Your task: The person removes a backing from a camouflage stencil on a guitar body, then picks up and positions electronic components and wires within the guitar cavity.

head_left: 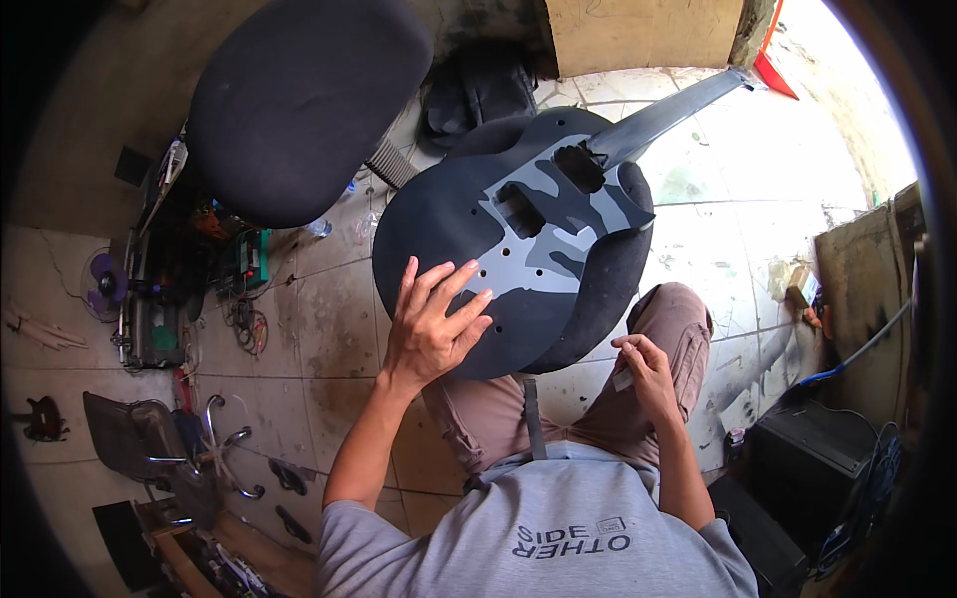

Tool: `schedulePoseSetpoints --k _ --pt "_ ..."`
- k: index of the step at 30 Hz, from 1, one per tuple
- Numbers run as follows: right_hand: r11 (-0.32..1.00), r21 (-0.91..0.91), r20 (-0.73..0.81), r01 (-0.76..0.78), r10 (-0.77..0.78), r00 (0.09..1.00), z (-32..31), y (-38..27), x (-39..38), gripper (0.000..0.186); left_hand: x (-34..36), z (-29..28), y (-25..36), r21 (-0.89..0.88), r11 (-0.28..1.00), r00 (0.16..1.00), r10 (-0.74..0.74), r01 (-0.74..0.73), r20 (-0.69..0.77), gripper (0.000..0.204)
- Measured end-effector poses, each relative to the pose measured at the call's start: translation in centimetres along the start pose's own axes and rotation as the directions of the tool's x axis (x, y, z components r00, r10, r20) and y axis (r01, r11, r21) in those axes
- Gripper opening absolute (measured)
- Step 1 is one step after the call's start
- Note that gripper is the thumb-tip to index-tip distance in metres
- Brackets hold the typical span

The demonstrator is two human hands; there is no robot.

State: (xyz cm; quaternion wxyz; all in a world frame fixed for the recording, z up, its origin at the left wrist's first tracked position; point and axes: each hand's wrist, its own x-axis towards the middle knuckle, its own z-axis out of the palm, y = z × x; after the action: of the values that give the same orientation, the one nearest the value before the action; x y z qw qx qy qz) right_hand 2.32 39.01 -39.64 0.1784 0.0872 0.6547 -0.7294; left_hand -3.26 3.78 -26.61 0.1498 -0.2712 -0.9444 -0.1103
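An electric guitar body (434,214) lies face up on a dark padded seat (610,299) in front of my knees. It is black and grey in a camouflage pattern, with two rectangular cavities and several small holes. Its grey neck (668,118) points to the far right. My left hand (429,324) lies with spread fingers on the near left part of the body. Over my right thigh, apart from the guitar, my right hand (650,377) pinches a small greyish flat piece (623,380). What that piece is made of does not show clearly.
A black chair backrest (309,105) rises at the far left of the guitar. Behind the guitar sits a black bag (483,90). An office chair (150,434) stands on the left. Black boxes (807,453) with cables are at my right.
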Motion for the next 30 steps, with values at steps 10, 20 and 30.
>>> schedulePoseSetpoints --k 10,20,30 --pt "0.999 -0.045 0.007 -0.023 0.023 1.000 0.4 0.1 0.6 0.028 0.8 -0.1 0.1 0.089 0.995 0.994 0.042 -0.052 0.104 0.055" --pt "0.998 -0.058 0.020 -0.006 0.008 1.000 0.1 0.6 0.3 0.029 2.6 0.3 -3.0 -0.389 0.880 0.930 -0.345 0.275 -0.125 0.049" --pt "0.998 -0.068 0.014 -0.013 0.014 1.000 0.0 0.3 -0.3 0.027 3.8 3.0 -1.7 -0.296 0.869 0.918 -0.382 0.397 0.110 0.096"
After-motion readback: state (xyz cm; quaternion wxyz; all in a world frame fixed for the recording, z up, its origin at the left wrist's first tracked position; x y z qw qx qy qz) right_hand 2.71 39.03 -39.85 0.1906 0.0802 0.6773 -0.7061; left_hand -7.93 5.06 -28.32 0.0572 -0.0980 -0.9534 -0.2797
